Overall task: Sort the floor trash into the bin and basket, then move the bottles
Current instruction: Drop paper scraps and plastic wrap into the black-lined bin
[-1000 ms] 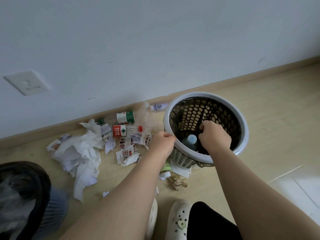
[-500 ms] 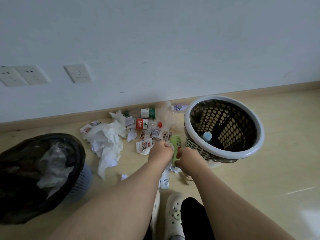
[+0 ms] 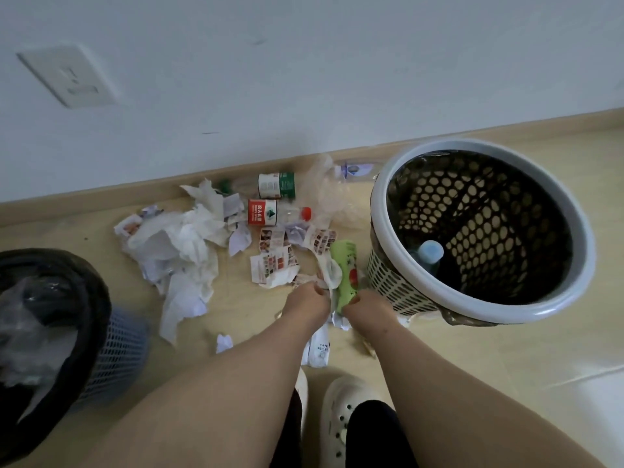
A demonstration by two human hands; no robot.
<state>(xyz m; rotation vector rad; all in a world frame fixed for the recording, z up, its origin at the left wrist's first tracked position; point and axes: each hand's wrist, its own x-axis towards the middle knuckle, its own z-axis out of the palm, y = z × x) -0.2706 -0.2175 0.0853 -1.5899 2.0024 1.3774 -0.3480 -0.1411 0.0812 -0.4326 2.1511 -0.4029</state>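
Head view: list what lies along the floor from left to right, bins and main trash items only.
Black-lined bin → crumpled white paper pile → red-label bottle → green bottle, held by the right hand → white-rimmed basket.

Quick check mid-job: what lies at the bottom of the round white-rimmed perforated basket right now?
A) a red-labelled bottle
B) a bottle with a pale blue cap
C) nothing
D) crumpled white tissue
B: inside the round white-rimmed perforated basket, a bottle with a pale blue cap shows against the dark mesh near its left wall.
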